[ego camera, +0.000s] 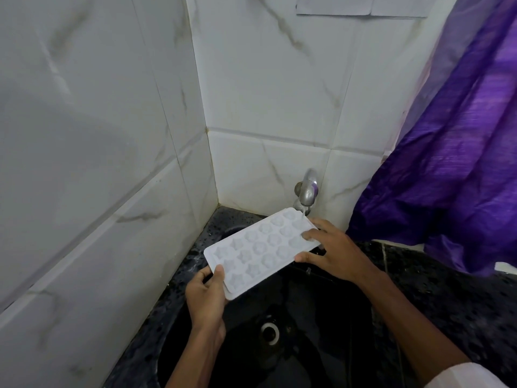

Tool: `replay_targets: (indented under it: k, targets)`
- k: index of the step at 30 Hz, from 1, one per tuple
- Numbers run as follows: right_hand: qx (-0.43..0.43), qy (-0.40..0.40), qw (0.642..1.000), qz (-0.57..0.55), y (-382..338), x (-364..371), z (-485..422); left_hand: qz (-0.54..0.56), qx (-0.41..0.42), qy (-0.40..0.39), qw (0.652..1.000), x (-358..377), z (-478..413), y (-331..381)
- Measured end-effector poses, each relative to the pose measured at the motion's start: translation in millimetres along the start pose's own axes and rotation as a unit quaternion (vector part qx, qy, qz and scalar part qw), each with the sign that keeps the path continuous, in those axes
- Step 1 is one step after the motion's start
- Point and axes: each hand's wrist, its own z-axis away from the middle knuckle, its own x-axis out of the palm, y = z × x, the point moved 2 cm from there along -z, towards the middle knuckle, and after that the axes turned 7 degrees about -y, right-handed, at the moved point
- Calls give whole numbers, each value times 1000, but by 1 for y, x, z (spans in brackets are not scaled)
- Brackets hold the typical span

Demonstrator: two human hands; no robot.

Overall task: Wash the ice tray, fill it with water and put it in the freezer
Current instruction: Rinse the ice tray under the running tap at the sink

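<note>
Two hands hold a white ice tray (261, 252) over a black sink (321, 331), and both are mine. My left hand (205, 296) closes its grip on the tray's near corner, thumb on top and fingers underneath. My right hand (334, 252) is spread wide over the tray's far end, fingertips resting on the moulded cups and thumb along the tray's edge, more steadying than clamping. I judge the tray to be tilted, its far end raised towards the chrome tap (306, 193), which sits just beyond that end, low on the marble-patterned wall tiles (98, 135).

Whether water is running I cannot tell; a faint pale streak shows below the spout. The cups look star and flower shaped, and I cannot say if they hold any water.

Risks from here, as I judge them: a wet plastic tray could slide out of my loose right grip and drop into the sink. If the tray stays tilted under the tap, water would spill over its near end. Splashes could reach the purple curtain (453, 169) hanging to the right of the tap, or wet the speckled dark worktop (447, 289) around the sink.
</note>
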Motion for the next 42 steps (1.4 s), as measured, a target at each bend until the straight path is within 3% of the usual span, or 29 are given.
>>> replay_targets:
  k: [4, 9, 19, 28, 42]
  targets:
    - [10, -13, 1000, -16, 3, 0, 2, -11, 0, -3, 1000, 1, 0, 0]
    - [83, 40, 989, -120, 5, -1, 5, -33, 1, -8, 999, 7, -3, -3]
    - [106, -69, 992, -25, 3, 3, -12, -64, 2, -30, 998, 23, 4, -8]
    - [118, -100, 987, 34, -7, 0, -13, -52, -12, -25, 998, 25, 9, -11]
    - [122, -103, 987, 27, -12, 5, -13, -44, -17, -17, 999, 22, 15, -11]
